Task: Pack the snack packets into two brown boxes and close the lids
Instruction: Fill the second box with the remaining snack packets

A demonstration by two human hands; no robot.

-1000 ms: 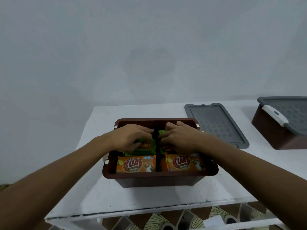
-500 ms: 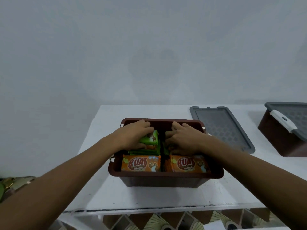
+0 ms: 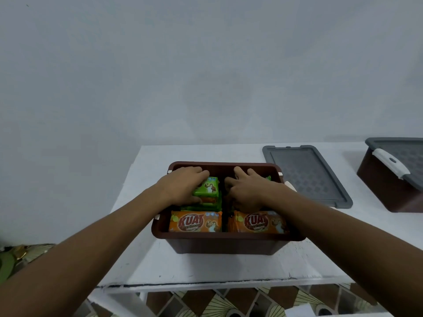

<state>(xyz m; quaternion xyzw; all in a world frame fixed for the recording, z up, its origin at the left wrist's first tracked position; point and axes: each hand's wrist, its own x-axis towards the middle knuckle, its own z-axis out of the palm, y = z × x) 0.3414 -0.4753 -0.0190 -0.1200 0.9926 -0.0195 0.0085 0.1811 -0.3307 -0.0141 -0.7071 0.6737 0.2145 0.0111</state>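
- The open box (image 3: 229, 245) sits mid-tabletop (image 3: 206, 264), with 2 orange packets (image 3: 195, 221) face up along its near side.
- Left hand (image 3: 183, 188): inside the box at the far left, fingers over the far edge and thumb on the near edge of the green packets (image 3: 207, 187), clamped on that stack.
- Right hand (image 3: 247, 193): lies over the far-right stack, some fingers bent into the middle gap. I cannot tell whether it grips or only presses.
- Step in hand, as I judge it: seating the last packets in this box.
- The second box (image 3: 384, 186), at the right, already wears its lid.
- Next move, likely: free both hands, reach right for the loose grey lid (image 3: 306, 175) just beside the box, and square it over the rim. Packets must sit below the rim first.
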